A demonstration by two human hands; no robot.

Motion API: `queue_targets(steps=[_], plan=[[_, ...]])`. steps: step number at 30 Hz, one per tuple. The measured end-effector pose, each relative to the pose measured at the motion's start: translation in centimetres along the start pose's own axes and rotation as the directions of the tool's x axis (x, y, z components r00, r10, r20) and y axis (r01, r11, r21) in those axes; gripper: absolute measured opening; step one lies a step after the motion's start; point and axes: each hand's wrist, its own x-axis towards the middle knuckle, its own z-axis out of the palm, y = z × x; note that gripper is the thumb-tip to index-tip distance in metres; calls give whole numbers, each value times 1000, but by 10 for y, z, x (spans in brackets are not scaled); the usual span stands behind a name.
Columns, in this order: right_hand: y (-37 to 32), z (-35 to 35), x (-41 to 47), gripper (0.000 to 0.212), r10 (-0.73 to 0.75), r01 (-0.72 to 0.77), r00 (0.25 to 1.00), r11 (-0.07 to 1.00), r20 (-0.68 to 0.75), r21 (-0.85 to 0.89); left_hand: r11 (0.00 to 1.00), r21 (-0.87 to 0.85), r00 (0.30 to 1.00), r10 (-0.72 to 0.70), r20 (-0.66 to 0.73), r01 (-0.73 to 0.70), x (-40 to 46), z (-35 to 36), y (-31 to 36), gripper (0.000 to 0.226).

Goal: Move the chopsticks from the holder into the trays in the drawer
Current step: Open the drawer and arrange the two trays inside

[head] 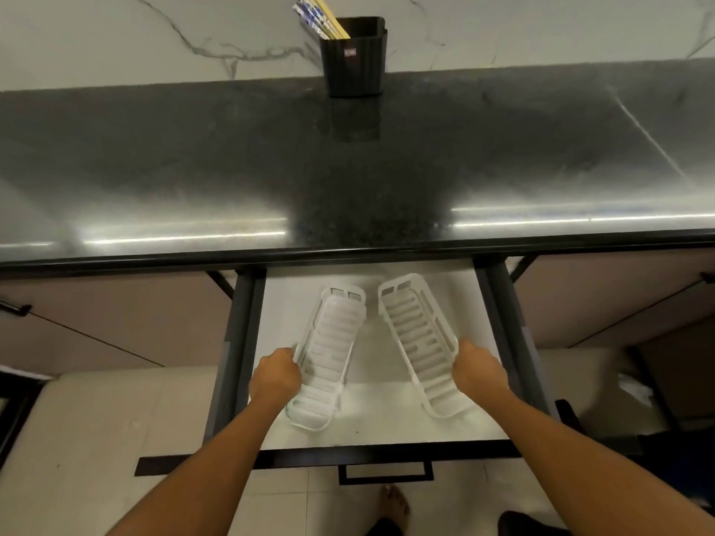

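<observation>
Chopsticks point(319, 13) stood in holder point(354, 56) at 12 o'clock on tabletop point(348, 168), far beyond both hands. Left grip point(275, 377) clamped on left tray point(327, 353), right grip point(479, 371) on right tray point(419, 342); trays splayed toward 11 and 1.

Open countertop point(348, 168) before holder point(354, 58)

A home kitchen: dark stone countertop point(348, 168), marble backsplash point(154, 32), chopsticks holder point(354, 58)

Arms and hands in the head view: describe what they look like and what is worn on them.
Both forearms are bare right up to the bottom edge of the frame, with no sleeves showing. The left hand and right hand wear no gloves. No watch, bracelet or ring is visible on either wrist or hand. The fingers curl out of sight, so nails and fingertips cannot be described.
</observation>
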Motion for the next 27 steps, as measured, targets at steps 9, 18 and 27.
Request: queue_targets(steps=[9,18,27], plan=[[-4,11,1,18,30,-34,998,996,50,83,986,-152,996,73,55,-64,-6,3,7,42],[-19,30,-9,19,20,-37,996,977,84,211,962,-269,993,69,98,-40,-17,12,7,45],[-27,34,-17,20,-12,-35,985,965,175,259,942,-335,977,105,184,-38,-24,15,3,53]])
